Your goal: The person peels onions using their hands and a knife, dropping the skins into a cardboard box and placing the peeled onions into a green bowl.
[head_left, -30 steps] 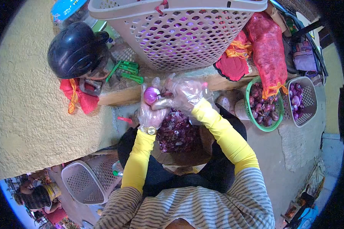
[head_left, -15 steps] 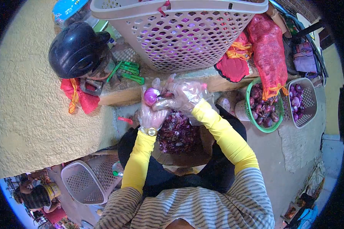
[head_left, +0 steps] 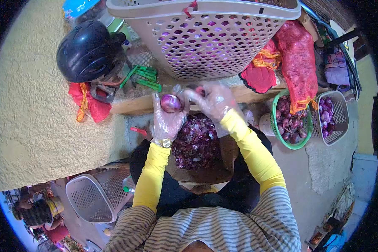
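My left hand (head_left: 168,122), in a clear plastic glove, is closed around a purple-red onion (head_left: 171,103) in front of the ledge. Just right of it, my gloved right hand (head_left: 216,103) has its fingers curled. A small red thing (head_left: 200,90) shows at those fingers; its kind is hidden by the hand and by blur. Below both hands, between my legs, an open cardboard box (head_left: 227,155) holds a heap of purple onion skins (head_left: 195,143).
A large perforated basket (head_left: 214,46) of onions stands on the ledge. Left are a black helmet (head_left: 86,52) and green clips (head_left: 145,77). Right are a red mesh sack (head_left: 298,63), a green basket (head_left: 295,145) and a crate (head_left: 342,115) with onions. Another person (head_left: 35,214) sits lower left.
My right hand has moved slightly right, away from the onion, and turned. The onion has rotated in my left hand and shows a darker side. The view has shifted a little.
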A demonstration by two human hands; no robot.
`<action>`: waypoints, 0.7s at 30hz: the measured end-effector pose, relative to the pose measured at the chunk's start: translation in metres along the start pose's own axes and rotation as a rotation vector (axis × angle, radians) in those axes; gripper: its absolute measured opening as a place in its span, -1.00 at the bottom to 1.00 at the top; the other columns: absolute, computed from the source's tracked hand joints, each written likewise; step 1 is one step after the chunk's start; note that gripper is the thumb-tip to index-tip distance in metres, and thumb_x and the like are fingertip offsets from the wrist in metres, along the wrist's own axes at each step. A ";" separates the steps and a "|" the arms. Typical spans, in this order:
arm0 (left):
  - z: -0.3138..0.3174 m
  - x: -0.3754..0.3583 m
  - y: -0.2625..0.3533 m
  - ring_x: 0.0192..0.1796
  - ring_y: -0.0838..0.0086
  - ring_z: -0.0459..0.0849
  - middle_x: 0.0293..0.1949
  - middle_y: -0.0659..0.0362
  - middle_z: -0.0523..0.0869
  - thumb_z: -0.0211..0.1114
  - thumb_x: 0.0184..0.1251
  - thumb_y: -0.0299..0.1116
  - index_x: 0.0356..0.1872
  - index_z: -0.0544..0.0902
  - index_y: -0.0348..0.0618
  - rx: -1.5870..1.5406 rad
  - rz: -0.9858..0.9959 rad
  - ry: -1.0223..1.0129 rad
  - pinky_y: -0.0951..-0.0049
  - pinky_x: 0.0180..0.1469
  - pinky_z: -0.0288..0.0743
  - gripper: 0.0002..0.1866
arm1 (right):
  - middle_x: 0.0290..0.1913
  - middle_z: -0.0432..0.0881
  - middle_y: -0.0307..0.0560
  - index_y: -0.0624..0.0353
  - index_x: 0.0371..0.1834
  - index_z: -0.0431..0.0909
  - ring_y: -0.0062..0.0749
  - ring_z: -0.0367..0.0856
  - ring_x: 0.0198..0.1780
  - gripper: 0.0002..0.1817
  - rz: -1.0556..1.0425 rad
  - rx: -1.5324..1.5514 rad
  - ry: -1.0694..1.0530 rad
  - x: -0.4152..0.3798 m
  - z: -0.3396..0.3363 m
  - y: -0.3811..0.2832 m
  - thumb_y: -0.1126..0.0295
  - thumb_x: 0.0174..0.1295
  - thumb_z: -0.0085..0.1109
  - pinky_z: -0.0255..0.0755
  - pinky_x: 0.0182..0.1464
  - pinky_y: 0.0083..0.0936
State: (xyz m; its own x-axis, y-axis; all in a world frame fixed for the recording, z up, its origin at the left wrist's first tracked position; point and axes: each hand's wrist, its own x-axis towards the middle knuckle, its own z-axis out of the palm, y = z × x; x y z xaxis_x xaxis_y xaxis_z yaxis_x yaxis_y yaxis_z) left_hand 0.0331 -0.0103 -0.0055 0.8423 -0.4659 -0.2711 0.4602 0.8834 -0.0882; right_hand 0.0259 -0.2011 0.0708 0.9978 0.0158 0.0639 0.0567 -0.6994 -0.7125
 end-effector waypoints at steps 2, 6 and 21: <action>-0.003 0.002 0.003 0.22 0.07 0.61 0.20 -0.13 0.63 0.14 0.52 0.12 0.36 0.44 -0.24 -0.060 -0.043 -0.098 0.00 0.30 0.53 -0.34 | -0.34 0.70 0.23 0.21 -0.26 0.73 0.16 0.70 -0.23 -0.34 0.053 0.082 -0.003 0.000 0.006 0.007 -0.30 0.23 0.23 0.53 -0.10 -0.08; -0.007 0.006 0.006 0.33 0.08 0.53 0.33 -0.10 0.54 0.14 0.54 0.00 0.45 0.36 -0.23 -0.044 -0.018 -0.218 -0.02 0.42 0.42 -0.36 | -0.31 0.69 0.24 0.29 -0.17 0.66 0.07 0.67 -0.26 -0.42 0.110 0.234 -0.044 -0.001 0.023 0.022 -0.14 0.38 0.18 0.52 -0.11 -0.21; -0.010 0.010 0.004 0.41 0.01 0.45 0.43 -0.15 0.41 0.06 0.58 0.02 0.49 0.29 -0.23 0.128 0.105 -0.109 -0.06 0.51 0.29 -0.34 | -0.38 0.65 0.13 0.30 -0.15 0.59 -0.22 0.59 -0.36 -0.54 -0.070 0.400 0.007 -0.002 0.038 0.038 0.02 0.34 0.33 0.50 -0.15 -0.28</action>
State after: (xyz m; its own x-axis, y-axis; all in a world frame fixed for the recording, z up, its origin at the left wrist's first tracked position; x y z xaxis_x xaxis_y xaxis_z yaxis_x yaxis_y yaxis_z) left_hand 0.0403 -0.0109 -0.0181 0.9097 -0.3803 -0.1668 0.3944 0.9170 0.0598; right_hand 0.0278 -0.2007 0.0169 0.9910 0.0474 0.1255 0.1341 -0.3640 -0.9217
